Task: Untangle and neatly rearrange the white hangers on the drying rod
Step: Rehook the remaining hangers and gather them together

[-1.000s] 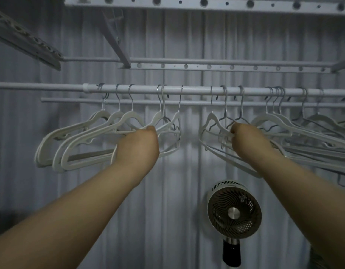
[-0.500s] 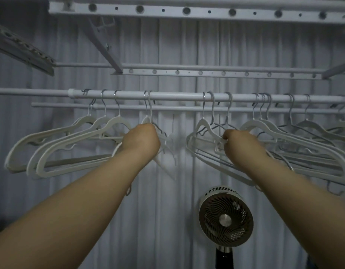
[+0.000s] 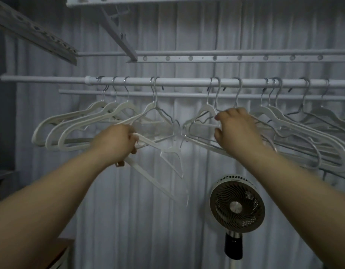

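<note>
Up at the rod [image 3: 179, 82], both hands are in among the white hangers. The left hand [image 3: 114, 143] is curled tight round the lower bar of one hanger [image 3: 148, 144], which hangs off the rod, tilted and blurred, trailing down and to the right from the fist. That hanger sits below the gap in the middle of the rod, between the left bunch [image 3: 86, 123] and the right bunch [image 3: 295, 131].

The right hand [image 3: 236, 129] rests on the inner end of the right bunch, thumb and fingers partly spread over a hanger shoulder [image 3: 207, 110] and its cross bar; whether it actually pinches anything I cannot tell. Its hooks sit on the rod just right of the middle.

The left bunch hangs by five hooks toward the rod's left end, its shoulders overlapping and fanning out leftward. The right bunch runs on to the rod's right end, crowded and crossed, with thin wire hangers mixed in.

A thinner rail [image 3: 129, 93] runs just behind and below the rod, and perforated rack bars [image 3: 226, 58] run above. Behind it all hangs a pale pleated curtain [image 3: 129, 220]. A round fan [image 3: 237, 206] on a dark stand stands below the right forearm.
</note>
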